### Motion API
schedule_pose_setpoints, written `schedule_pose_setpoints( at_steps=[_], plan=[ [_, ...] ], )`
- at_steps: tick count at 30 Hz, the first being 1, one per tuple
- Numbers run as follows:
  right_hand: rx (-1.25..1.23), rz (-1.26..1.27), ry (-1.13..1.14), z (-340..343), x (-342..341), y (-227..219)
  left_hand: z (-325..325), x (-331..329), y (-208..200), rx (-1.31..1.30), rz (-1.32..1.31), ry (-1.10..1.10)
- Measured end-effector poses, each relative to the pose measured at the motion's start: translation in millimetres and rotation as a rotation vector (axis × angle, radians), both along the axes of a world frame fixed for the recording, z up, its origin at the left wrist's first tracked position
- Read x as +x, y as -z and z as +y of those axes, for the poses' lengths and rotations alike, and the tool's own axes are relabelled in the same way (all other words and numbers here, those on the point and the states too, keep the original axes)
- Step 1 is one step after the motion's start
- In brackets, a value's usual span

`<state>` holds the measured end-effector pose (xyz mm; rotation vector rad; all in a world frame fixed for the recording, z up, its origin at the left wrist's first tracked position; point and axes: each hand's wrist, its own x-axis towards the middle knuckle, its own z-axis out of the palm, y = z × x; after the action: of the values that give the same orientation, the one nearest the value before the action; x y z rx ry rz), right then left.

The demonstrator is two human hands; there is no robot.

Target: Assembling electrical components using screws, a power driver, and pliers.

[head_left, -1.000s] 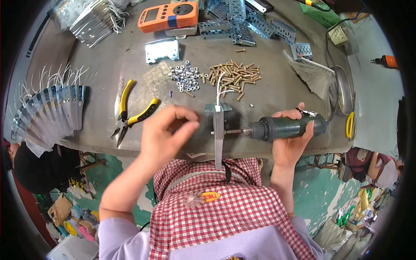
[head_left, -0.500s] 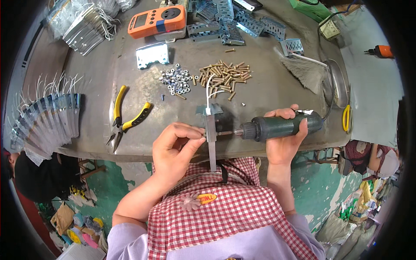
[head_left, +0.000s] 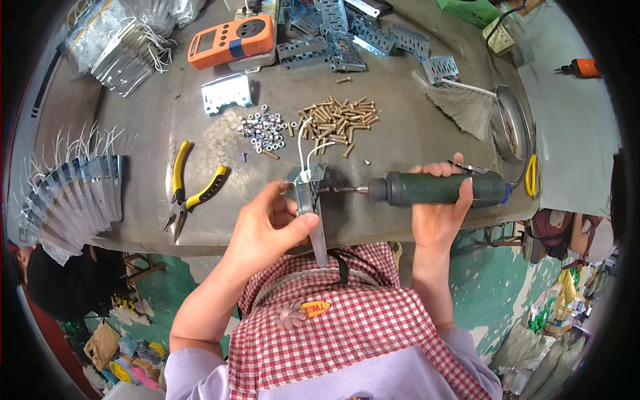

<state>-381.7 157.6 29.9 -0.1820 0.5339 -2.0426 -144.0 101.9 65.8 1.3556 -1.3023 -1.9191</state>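
My left hand (head_left: 267, 223) closes around a metal bracket piece (head_left: 305, 195), thumb on its near side. Two white wires (head_left: 301, 143) rise from its top, and a flat grey strip (head_left: 321, 250) hangs down toward my apron. In my right hand (head_left: 435, 217) is a dark green electric screwdriver (head_left: 427, 189), lying level with its bit pointing left at the bracket. Whether the bit touches a screw there, I cannot tell. Just beyond lie a pile of brass-coloured screws (head_left: 340, 120) and a heap of silver nuts (head_left: 263, 129).
Yellow-handled pliers (head_left: 179, 193) lie left of my hand, near a fan of wired strips (head_left: 73, 197). Toward the back are an orange meter (head_left: 230, 43), a loose bracket (head_left: 227, 92) and stacked perforated brackets (head_left: 347, 50). A brush (head_left: 463, 110) and metal tray (head_left: 512, 127) lie right.
The bracket has moved left and turned, showing more of its face. My left fingers have gone from a pinch at its side to a grip around it. The screwdriver is slightly higher, its bit farther back.
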Motion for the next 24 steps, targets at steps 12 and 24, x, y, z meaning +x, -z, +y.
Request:
schedule_pose_setpoints(
  at_steps=[12, 24],
  plan=[
    [0.010, 0.064, -0.025, -5, 7, 1, -1, 4, 3, 0.061, 0.042, 0.074],
    [-0.124, -0.333, -0.098, 10, 6, -9, 25, 14, 21, -1.240, 0.006, 0.319]
  ],
)
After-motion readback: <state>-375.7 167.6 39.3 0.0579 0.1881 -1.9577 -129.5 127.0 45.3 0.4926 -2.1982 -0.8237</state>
